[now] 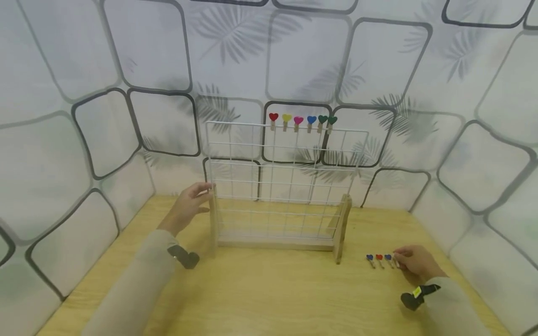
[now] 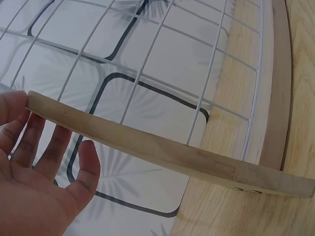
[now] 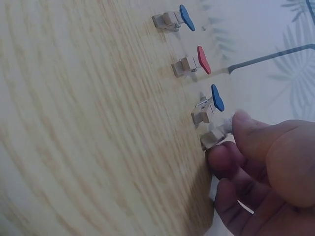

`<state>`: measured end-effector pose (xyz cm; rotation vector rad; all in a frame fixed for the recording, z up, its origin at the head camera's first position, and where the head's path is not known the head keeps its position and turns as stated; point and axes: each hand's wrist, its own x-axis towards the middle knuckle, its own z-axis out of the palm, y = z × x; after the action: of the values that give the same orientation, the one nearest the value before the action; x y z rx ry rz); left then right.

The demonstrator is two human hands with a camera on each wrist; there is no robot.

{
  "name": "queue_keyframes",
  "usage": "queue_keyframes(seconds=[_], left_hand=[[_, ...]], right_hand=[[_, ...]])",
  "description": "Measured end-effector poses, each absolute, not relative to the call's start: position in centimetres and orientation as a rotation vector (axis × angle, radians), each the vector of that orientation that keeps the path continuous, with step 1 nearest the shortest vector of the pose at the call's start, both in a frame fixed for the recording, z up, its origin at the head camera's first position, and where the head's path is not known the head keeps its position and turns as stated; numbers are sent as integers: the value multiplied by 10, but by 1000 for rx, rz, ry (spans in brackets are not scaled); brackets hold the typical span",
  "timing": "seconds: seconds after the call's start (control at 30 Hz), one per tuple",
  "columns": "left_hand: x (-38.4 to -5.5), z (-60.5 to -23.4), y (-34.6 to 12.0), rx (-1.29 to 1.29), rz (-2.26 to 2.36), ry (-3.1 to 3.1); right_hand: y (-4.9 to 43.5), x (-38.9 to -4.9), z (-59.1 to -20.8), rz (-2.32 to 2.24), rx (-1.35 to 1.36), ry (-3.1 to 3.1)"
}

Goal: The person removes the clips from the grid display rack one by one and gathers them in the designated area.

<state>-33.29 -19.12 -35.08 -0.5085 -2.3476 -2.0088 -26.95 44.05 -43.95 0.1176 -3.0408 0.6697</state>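
A white wire grid rack (image 1: 290, 182) with wooden side posts stands on the table. My left hand (image 1: 191, 207) is at the top of its left wooden post (image 2: 147, 145), thumb and fingers gripping the end, the little finger sticking out below. At the right, my right hand (image 1: 416, 261) pinches a small wooden clothespin (image 3: 214, 136) between thumb and fingers, low over the tabletop; the thumb hides its top. Beside it lie a blue heart clothespin (image 3: 216, 98), a red heart clothespin (image 3: 203, 60) and another blue heart clothespin (image 3: 186, 18), in a row.
Several heart clothespins are clipped along the rack's top wire, among them a red one (image 1: 273, 117), a yellow one (image 1: 287, 118), a pink one (image 1: 298, 121) and a blue one (image 1: 311, 120). Patterned white walls (image 1: 235, 51) enclose the wooden table (image 1: 260, 289) behind and at both sides.
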Motion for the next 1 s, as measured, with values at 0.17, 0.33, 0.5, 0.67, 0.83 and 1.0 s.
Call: queue_keyframes(seconds=[0.17, 0.33, 0.5, 0.67, 0.83, 1.0], left_hand=[[-333, -353, -190, -487, -2002, -2341], [-329, -350, -188, -471, -1985, -2331], [-326, -347, -188, -446, -1984, -2329], [-326, -346, -185, -442, -2005, -2321], [-326, -347, -183, -419, -2034, -2296], [-328, -350, -182, -405, -2033, -2265]], right_hand=[[442, -267, -437, 622, 153, -3051], [441, -270, -429, 670, 106, -3027], [426, -273, -407, 852, 81, -2958], [404, -279, -375, 1014, 143, -2953], [374, -283, -337, 1411, 237, -2854], [339, -282, -308, 1686, 308, -2677]])
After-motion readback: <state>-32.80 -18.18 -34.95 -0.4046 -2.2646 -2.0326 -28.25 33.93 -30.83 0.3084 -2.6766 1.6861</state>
